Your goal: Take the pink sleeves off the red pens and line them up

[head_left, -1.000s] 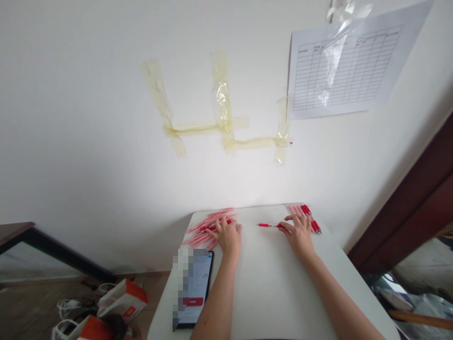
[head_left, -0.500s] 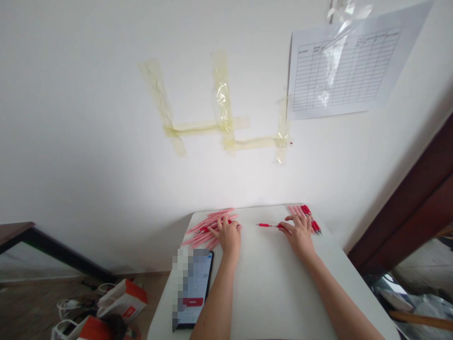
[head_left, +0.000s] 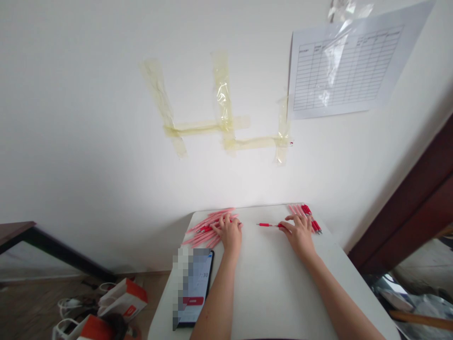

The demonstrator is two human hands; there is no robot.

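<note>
My right hand (head_left: 299, 233) pinches a red pen (head_left: 265, 225) near one end, its tip pointing left above the white table (head_left: 272, 283). Under and beside that hand, several pink pens (head_left: 294, 209) and red pens (head_left: 314, 225) lie in a row. My left hand (head_left: 230, 233) is at the right side of a loose pile of pink pens (head_left: 201, 239), in which some red ones show. Its fingers are bent around a red pen, whose dark tip shows by the thumb; the rest is mostly hidden.
A phone (head_left: 196, 288), partly blurred out, lies at the table's left edge. Behind stands a white wall with yellowish tape (head_left: 222, 94) and a printed sheet (head_left: 347, 71). Red-and-white bags (head_left: 122, 300) sit on the floor at left. A dark red wooden frame (head_left: 406, 222) rises at right.
My left hand has shifted slightly right, and the red pen under its fingers has moved a little with it. My right hand and its pen have stayed nearly still.
</note>
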